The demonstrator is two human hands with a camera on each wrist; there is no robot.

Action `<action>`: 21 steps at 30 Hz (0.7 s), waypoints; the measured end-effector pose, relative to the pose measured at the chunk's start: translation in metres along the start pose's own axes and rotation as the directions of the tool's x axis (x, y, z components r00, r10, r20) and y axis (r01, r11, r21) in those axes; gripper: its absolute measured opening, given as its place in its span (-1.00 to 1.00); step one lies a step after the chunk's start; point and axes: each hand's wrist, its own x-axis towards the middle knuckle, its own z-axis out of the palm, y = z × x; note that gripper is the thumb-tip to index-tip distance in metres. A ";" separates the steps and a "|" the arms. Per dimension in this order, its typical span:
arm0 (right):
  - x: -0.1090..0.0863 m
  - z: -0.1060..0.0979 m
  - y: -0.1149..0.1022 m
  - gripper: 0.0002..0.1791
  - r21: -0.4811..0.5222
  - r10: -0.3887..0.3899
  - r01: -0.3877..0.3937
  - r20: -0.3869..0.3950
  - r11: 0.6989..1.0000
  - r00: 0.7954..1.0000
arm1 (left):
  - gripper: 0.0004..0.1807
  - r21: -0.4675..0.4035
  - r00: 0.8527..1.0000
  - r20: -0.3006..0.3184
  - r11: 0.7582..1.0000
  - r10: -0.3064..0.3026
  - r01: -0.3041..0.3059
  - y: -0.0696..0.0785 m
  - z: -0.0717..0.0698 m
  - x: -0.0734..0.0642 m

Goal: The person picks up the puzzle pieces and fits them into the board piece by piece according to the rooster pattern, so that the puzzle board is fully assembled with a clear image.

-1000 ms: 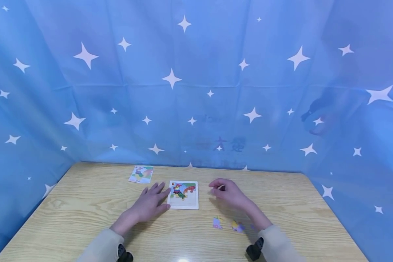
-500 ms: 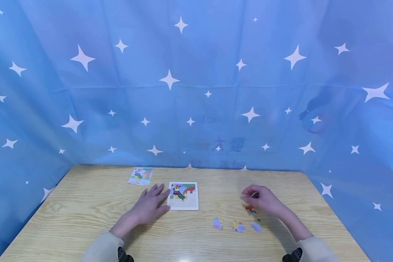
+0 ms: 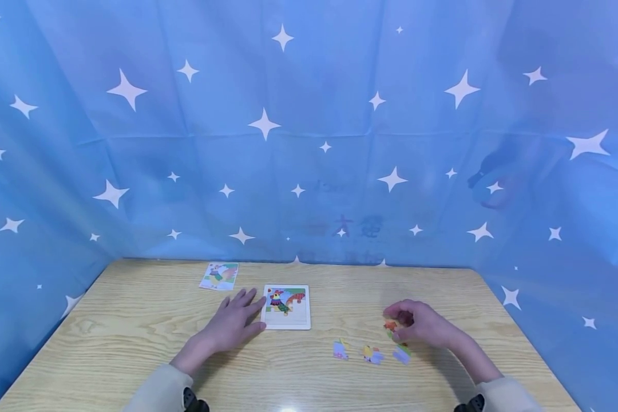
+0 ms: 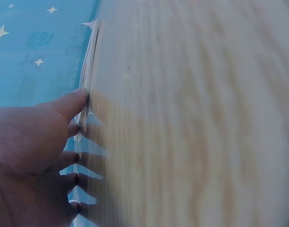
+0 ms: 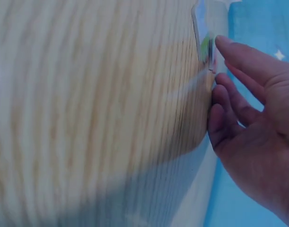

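Observation:
My left hand [image 3: 230,325] rests at the left edge of a white puzzle tray [image 3: 287,323], its fingers spread and its thumb touching the near corner. Part of a rooster picture [image 3: 280,300] fills the upper area of the tray. Farther right, my right hand [image 3: 426,325] is low over the table, thumb and index finger at opposite edges of a red-orange puzzle piece [image 3: 390,326]. In the right wrist view the thumb tip is close beside the pieces, seen edge-on; the exact contact is unclear.
Several loose pieces lie in front of the right hand, among them a lilac piece [image 3: 340,349], a yellow-and-lilac piece [image 3: 373,355] and a lilac-green piece [image 3: 401,355]. A rooster picture card [image 3: 219,276] lies at the back left. A blue starred curtain [image 3: 309,143] hangs behind the wooden table [image 3: 268,372].
My right hand has gone from beside the tray rightward to the loose pieces, then down around the red-orange one. The left hand stays at the tray. The head view has shifted slightly.

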 end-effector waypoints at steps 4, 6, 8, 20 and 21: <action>0.000 0.002 0.002 -0.54 -0.030 0.004 -0.004 -0.010 1.000 1.000 | -0.34 0.001 1.000 -0.016 1.000 0.020 -0.020 -0.001 0.001 0.000; 0.001 0.003 0.004 -0.56 -0.050 0.010 -0.011 -0.018 0.999 1.000 | -0.35 0.004 1.000 -0.016 1.000 0.017 -0.017 0.000 0.000 0.000; 0.002 0.003 0.005 -0.57 -0.067 0.017 -0.019 -0.025 0.998 1.000 | -0.34 0.007 1.000 -0.006 1.000 0.004 -0.004 0.002 -0.002 0.000; 0.001 0.005 0.003 -0.61 -0.087 0.037 -0.040 -0.035 0.995 0.999 | -0.35 0.023 1.000 -0.009 1.000 0.009 -0.009 0.002 -0.001 0.000; 0.001 0.005 0.003 -0.61 -0.084 0.038 -0.041 -0.036 0.996 0.999 | -0.35 0.022 1.000 -0.007 1.000 0.006 -0.006 0.002 -0.001 -0.001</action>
